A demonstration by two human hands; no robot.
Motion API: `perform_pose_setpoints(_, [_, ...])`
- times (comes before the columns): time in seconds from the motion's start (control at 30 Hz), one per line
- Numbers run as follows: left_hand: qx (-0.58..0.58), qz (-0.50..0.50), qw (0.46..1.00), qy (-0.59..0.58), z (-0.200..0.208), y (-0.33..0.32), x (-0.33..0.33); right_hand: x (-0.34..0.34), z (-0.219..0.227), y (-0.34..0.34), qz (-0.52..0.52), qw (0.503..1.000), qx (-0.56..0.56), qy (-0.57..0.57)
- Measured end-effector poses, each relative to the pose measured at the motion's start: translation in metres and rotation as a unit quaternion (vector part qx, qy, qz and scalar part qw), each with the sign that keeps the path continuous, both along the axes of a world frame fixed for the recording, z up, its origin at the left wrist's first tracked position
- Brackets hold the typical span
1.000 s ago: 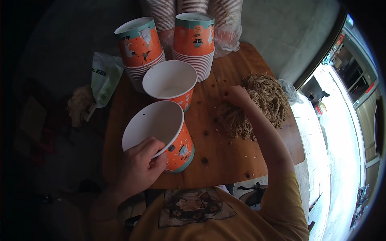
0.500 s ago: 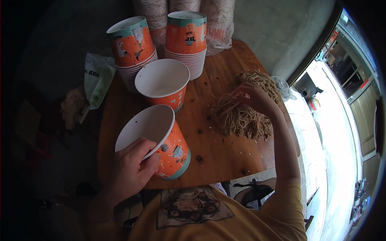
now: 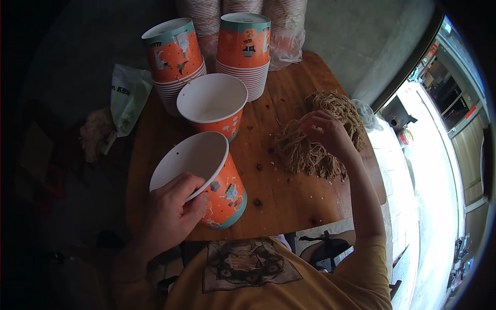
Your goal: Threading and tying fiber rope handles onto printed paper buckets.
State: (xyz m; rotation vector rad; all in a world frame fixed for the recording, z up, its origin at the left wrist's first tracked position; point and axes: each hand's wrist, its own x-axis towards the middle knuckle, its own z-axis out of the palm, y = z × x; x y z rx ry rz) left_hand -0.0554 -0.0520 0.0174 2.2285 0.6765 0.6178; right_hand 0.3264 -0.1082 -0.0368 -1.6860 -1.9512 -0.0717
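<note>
My left hand is closed over the near rim of a paper bucket, thumb outside and fingers inside. This bucket is orange with a teal base band and cartoon figures; it tilts toward me, its white inside and a small hole near the rim showing. A similar bucket stands open side up just behind it. On the right, my right hand is at a loose heap of tan cords, its fingers curled in on the strands. The fingertips are partly hidden, so how many cords they grip is unclear.
Two stacks of upside-down buckets, a left stack and a right stack, stand at the back of the wooden table. Wrapped stacks rise behind them. A white-green plastic bag hangs at the left edge.
My right hand has shifted slightly among the cords, its fingers curling further in. My left hand keeps its hold on the bucket. The whole view has shifted a little.
</note>
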Motion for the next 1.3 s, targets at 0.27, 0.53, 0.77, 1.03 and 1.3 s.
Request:
perform_pose_setpoints(0.27, [-0.025, 0.001, 1.0, -0.01, -0.002, 0.007, -0.001, -0.052, 0.02, -0.004, -0.045, 0.966, 0.005, 0.253])
perform_pose_setpoints(0.53, [-0.049, 0.025, 0.998, -0.034, -0.004, 0.015, 0.001, -0.152, 0.042, -0.017, 0.06, 0.783, -0.144, 0.603])
perform_pose_setpoints(0.77, [-0.029, -0.018, 0.988, -0.151, -0.011, 0.009, 0.011, -0.193, 0.029, -0.013, 0.106, 0.767, -0.132, 0.618])
perform_pose_setpoints(1.03, [0.084, -0.016, 0.992, -0.096, -0.014, 0.012, 0.007, -0.205, 0.029, -0.015, 0.061, 0.854, -0.1, 0.507])
perform_pose_setpoints(1.3, [-0.09, 0.02, 0.991, -0.1, -0.01, 0.012, 0.003, -0.204, 0.016, -0.014, 0.015, 0.877, -0.059, 0.476])
